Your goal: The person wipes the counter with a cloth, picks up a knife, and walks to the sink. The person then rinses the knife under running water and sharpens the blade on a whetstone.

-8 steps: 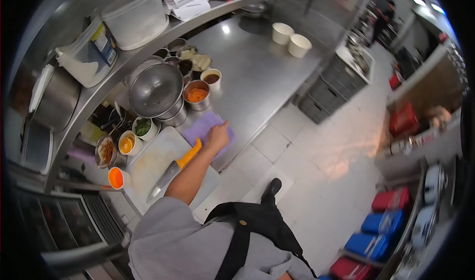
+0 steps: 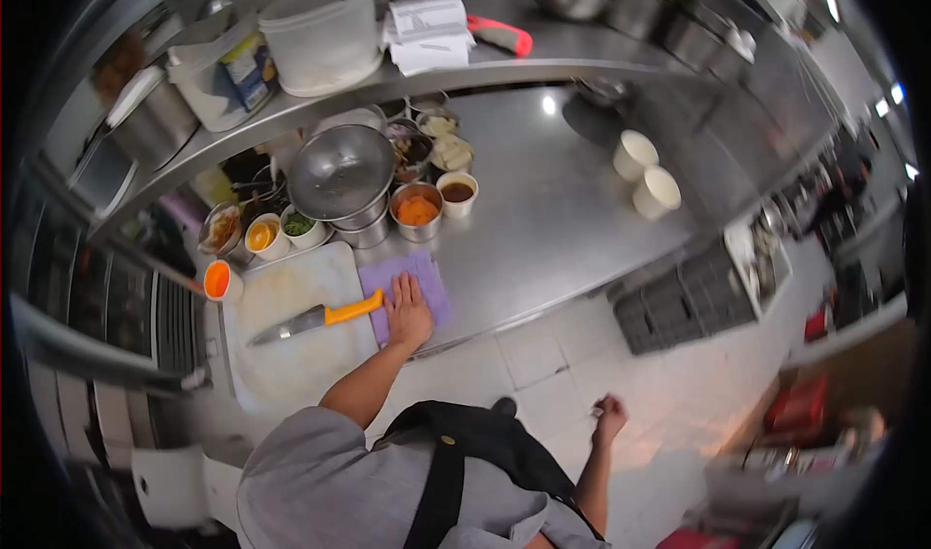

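Left hand (image 2: 409, 314) is laid flat on the purple cloth (image 2: 438, 292), fingers extended, nothing gripped. Cloth is spread on the counter (image 2: 543, 200), just beside the cutting board (image 2: 301, 360). Right hand (image 2: 610, 417) is held in the air over the floor (image 2: 558, 384), fingers curled; whether anything is gripped can't be told. Knife (image 2: 354, 307) is set on the board, blade aimed away from the left hand, yellow handle reaching the cloth's edge. Behind: metal bowl (image 2: 341, 173) is stacked on a pot (image 2: 363, 233), orange food (image 2: 417, 210) placed near. White tubs (image 2: 657, 195) are stood well apart, farther right.
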`<state>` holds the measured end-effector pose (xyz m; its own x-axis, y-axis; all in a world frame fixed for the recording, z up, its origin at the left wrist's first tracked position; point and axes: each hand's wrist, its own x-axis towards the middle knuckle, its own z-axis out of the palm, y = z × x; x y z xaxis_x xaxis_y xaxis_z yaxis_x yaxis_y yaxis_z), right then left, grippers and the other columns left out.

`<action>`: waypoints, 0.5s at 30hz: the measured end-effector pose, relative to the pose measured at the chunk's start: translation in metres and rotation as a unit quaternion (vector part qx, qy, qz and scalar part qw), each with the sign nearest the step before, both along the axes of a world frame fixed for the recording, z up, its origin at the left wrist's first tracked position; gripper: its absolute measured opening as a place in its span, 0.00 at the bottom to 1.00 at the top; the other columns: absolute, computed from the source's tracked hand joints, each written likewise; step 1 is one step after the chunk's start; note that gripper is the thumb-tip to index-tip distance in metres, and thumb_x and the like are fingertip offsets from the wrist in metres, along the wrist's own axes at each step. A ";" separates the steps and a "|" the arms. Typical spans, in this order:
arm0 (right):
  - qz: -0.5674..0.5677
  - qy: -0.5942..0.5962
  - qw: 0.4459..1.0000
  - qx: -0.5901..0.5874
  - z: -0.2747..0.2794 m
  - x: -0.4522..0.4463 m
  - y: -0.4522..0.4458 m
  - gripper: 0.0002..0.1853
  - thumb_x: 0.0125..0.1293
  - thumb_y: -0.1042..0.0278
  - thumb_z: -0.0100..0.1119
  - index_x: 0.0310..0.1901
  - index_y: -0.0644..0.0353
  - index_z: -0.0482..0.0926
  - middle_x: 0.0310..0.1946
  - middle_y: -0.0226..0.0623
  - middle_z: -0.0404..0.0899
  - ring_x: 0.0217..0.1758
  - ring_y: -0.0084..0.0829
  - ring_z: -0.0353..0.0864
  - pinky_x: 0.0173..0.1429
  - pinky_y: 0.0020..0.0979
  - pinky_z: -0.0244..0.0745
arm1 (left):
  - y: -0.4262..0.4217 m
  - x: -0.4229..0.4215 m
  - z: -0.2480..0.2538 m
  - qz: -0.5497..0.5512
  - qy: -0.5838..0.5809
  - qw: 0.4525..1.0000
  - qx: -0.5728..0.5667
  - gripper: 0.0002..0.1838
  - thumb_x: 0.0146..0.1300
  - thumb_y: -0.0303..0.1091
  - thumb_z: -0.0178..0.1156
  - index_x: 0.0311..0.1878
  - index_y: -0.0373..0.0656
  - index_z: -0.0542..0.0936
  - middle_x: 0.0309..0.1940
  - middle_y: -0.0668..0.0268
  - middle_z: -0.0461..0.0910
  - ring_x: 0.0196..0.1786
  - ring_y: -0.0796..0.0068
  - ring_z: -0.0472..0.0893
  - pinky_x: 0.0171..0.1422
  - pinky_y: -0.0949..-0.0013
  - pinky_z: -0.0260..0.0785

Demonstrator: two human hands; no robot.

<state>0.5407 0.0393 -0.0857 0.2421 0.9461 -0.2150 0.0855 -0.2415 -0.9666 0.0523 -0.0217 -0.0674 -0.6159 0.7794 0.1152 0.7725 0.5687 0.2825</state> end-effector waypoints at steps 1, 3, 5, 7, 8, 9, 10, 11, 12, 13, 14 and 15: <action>0.010 0.030 0.999 0.029 0.027 -0.009 0.074 0.05 0.70 0.73 0.55 0.42 0.61 0.80 0.28 0.33 0.81 0.28 0.22 0.78 0.28 0.23 0.71 | 0.004 0.006 0.004 0.028 0.001 1.000 0.010 0.38 0.63 0.35 0.52 0.76 0.35 0.55 0.78 0.51 0.48 0.81 0.50 0.45 0.78 0.34 0.38; 0.157 0.105 0.972 0.136 0.076 -0.036 0.206 0.06 0.68 0.75 0.53 0.42 0.60 0.79 0.29 0.31 0.79 0.28 0.20 0.76 0.27 0.22 0.69 | 0.010 0.015 0.009 0.059 -0.023 0.997 -0.034 0.37 0.64 0.38 0.49 0.76 0.36 0.54 0.80 0.53 0.44 0.82 0.51 0.42 0.78 0.32 0.33; 0.222 0.049 0.969 0.091 0.153 -0.115 0.286 0.07 0.65 0.71 0.59 0.43 0.60 0.80 0.35 0.29 0.81 0.35 0.21 0.78 0.33 0.22 0.70 | 0.011 0.016 0.010 0.077 -0.016 0.996 -0.032 0.38 0.64 0.38 0.49 0.76 0.36 0.54 0.80 0.53 0.45 0.82 0.51 0.43 0.78 0.31 0.33; 0.353 0.025 0.931 0.089 0.178 -0.196 0.354 0.07 0.66 0.64 0.60 0.43 0.55 0.82 0.36 0.27 0.81 0.43 0.22 0.79 0.44 0.31 0.74 | 0.014 0.021 0.012 0.095 -0.010 0.995 -0.032 0.38 0.64 0.38 0.49 0.76 0.36 0.54 0.80 0.54 0.45 0.81 0.51 0.44 0.78 0.31 0.32; 0.404 -0.020 0.909 0.099 0.188 -0.243 0.378 0.07 0.66 0.63 0.62 0.41 0.54 0.83 0.38 0.27 0.83 0.44 0.22 0.80 0.44 0.29 0.73 | 0.016 0.021 0.020 0.086 -0.018 0.995 -0.037 0.37 0.64 0.38 0.49 0.76 0.36 0.54 0.80 0.54 0.46 0.81 0.51 0.44 0.78 0.31 0.33; 0.451 -0.030 0.888 0.086 0.188 -0.289 0.392 0.07 0.65 0.63 0.62 0.41 0.54 0.83 0.38 0.27 0.83 0.44 0.22 0.80 0.44 0.29 0.73 | 0.015 0.020 0.025 0.076 -0.024 0.996 -0.045 0.37 0.64 0.38 0.49 0.76 0.36 0.55 0.79 0.54 0.47 0.81 0.51 0.45 0.77 0.30 0.33; 0.495 -0.040 0.865 0.072 0.183 -0.332 0.400 0.08 0.64 0.63 0.63 0.41 0.54 0.84 0.39 0.27 0.84 0.44 0.23 0.80 0.45 0.28 0.72 | 0.012 0.019 0.027 0.098 -0.028 0.994 -0.041 0.37 0.64 0.38 0.49 0.76 0.36 0.55 0.79 0.54 0.47 0.81 0.51 0.45 0.77 0.30 0.33; 0.530 -0.044 0.844 0.070 0.177 -0.373 0.406 0.08 0.64 0.63 0.63 0.42 0.54 0.84 0.39 0.28 0.84 0.44 0.23 0.81 0.45 0.29 0.73 | 0.011 0.022 0.026 0.085 -0.013 0.995 -0.042 0.36 0.65 0.38 0.48 0.75 0.36 0.56 0.79 0.53 0.49 0.81 0.50 0.46 0.77 0.30 0.34; 0.562 -0.046 0.823 0.067 0.172 -0.410 0.408 0.09 0.64 0.63 0.63 0.43 0.54 0.84 0.40 0.29 0.85 0.43 0.23 0.81 0.46 0.30 0.73 | 0.009 0.021 0.025 0.071 0.004 0.997 -0.044 0.36 0.65 0.38 0.48 0.75 0.35 0.57 0.78 0.51 0.51 0.80 0.50 0.48 0.77 0.30 0.35; 0.562 -0.036 0.824 0.063 0.172 -0.442 0.407 0.08 0.62 0.65 0.63 0.43 0.53 0.85 0.38 0.28 0.85 0.41 0.22 0.81 0.43 0.29 0.74 | 0.008 0.018 0.024 0.089 -0.003 0.995 -0.038 0.36 0.65 0.38 0.48 0.75 0.35 0.57 0.78 0.51 0.51 0.80 0.50 0.48 0.77 0.30 0.35; 0.563 -0.026 0.824 0.059 0.169 -0.474 0.411 0.08 0.61 0.67 0.64 0.42 0.52 0.85 0.35 0.28 0.84 0.38 0.22 0.81 0.41 0.29 0.74 | 0.006 0.014 0.023 0.079 0.018 0.995 -0.054 0.35 0.65 0.39 0.48 0.74 0.36 0.58 0.77 0.52 0.52 0.80 0.50 0.49 0.77 0.30 0.36; 0.566 -0.001 0.824 0.031 0.167 -0.501 0.417 0.08 0.60 0.69 0.63 0.41 0.52 0.84 0.34 0.28 0.83 0.37 0.22 0.81 0.39 0.29 0.74 | 0.006 0.021 0.018 0.067 0.031 0.995 -0.073 0.35 0.65 0.39 0.48 0.74 0.36 0.59 0.77 0.52 0.54 0.80 0.50 0.50 0.77 0.30 0.37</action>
<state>0.0394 0.4559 0.0815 -0.8019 0.5759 -0.1588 0.2244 0.0440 -0.9735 0.0733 -0.0158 -0.0496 -0.7108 0.7017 0.0487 0.7003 0.6993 0.1433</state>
